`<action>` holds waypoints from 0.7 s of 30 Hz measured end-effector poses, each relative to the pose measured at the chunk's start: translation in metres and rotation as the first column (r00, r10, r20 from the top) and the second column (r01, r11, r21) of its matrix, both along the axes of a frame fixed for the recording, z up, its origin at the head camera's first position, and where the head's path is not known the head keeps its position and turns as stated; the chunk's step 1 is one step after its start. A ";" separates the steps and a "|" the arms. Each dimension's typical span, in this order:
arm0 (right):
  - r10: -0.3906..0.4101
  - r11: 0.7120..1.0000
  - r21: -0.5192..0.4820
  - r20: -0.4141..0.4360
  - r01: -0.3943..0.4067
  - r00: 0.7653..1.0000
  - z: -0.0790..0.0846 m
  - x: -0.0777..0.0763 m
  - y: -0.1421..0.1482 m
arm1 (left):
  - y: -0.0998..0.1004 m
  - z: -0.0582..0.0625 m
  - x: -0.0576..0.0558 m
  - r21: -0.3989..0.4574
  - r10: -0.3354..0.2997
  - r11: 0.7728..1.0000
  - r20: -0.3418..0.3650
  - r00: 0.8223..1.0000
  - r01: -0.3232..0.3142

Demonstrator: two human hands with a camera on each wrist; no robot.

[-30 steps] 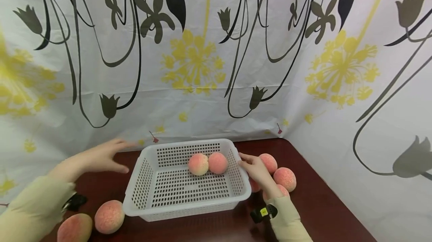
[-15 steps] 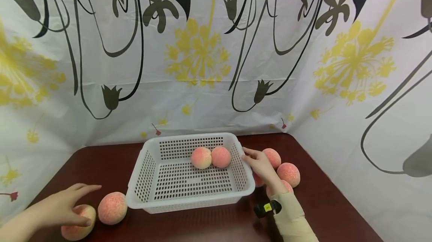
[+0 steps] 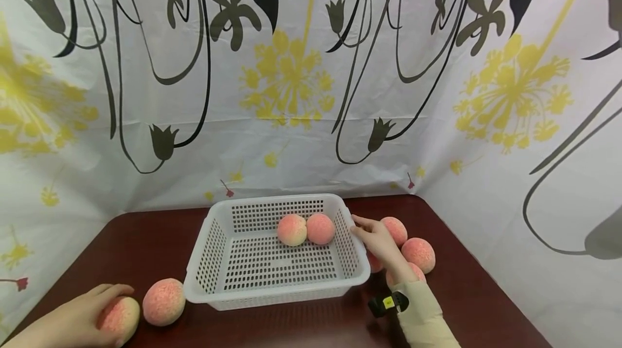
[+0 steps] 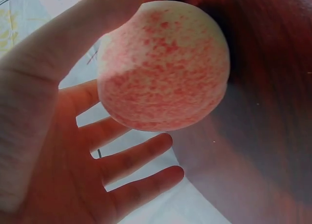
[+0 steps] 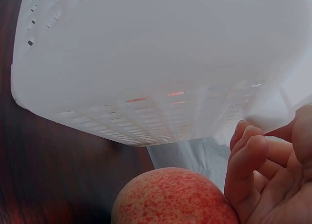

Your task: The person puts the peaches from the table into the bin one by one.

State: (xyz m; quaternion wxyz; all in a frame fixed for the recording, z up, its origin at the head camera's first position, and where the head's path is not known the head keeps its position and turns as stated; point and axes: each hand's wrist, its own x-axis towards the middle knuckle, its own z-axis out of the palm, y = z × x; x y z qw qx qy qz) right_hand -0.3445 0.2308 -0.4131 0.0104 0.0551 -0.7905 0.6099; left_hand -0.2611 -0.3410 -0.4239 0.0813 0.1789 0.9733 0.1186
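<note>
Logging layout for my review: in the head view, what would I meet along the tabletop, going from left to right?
Left hand, peach at its fingers, second peach, white basket, right hand, rightmost peach.

Smooth plastic basket [image 3: 279,294], matt peaches [image 3: 164,302], glossy tabletop [image 3: 291,329]

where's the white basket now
In the head view's lower middle, the white plastic basket stands on the dark table, with a peach beside its near left corner and the right hand at its right rim.
</note>
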 end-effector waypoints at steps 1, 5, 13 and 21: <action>-0.002 1.000 -0.002 0.002 0.002 1.000 -0.001 0.000 0.000 | 0.000 -0.001 0.000 0.009 0.015 1.000 0.028 0.999 -0.015; 0.003 1.000 -0.008 0.006 -0.003 1.000 -0.003 0.000 0.000 | -0.002 -0.004 0.002 0.037 0.066 0.997 0.092 0.994 -0.070; 0.027 1.000 -0.012 0.010 -0.027 1.000 0.000 0.000 0.002 | 0.002 -0.009 0.005 0.043 0.065 0.997 0.025 0.998 -0.066; 0.024 1.000 0.006 -0.001 -0.024 1.000 0.001 0.002 0.001 | 0.003 -0.006 0.006 0.100 0.134 0.984 0.143 0.981 -0.149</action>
